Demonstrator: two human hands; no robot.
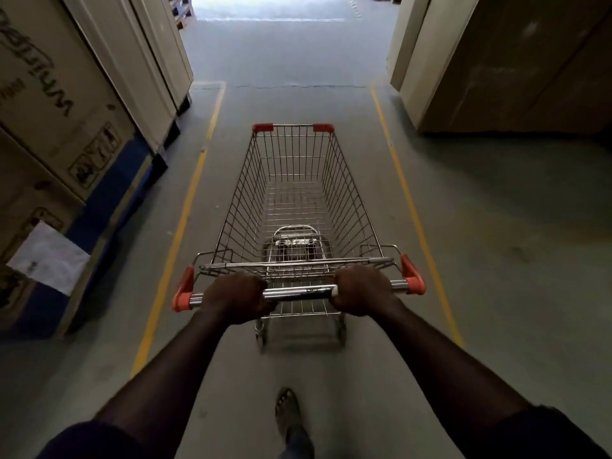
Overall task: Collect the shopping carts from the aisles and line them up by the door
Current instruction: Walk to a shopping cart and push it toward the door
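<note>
Tall boxes (49, 127) stand on the left, just past the left line (178, 233) on the floor. If the cart swings that way, I think it could bump them, because the lane is narrow. The left hand (236, 298) is curled tight round the bar (299, 291). The cart (298, 193) is in the middle of the aisle, between the two yellow lines, and it points at the bright floor ahead. Its wire basket looks empty; only a small wire flap (294, 240) sits low at the near end. The right hand (361, 289) is curled round the bar too. Past the right line (407, 200) is a big brown box (513, 67), well apart from the cart. A push that is too hard on one side could turn the cart off its lane. No door or other carts show here.
</note>
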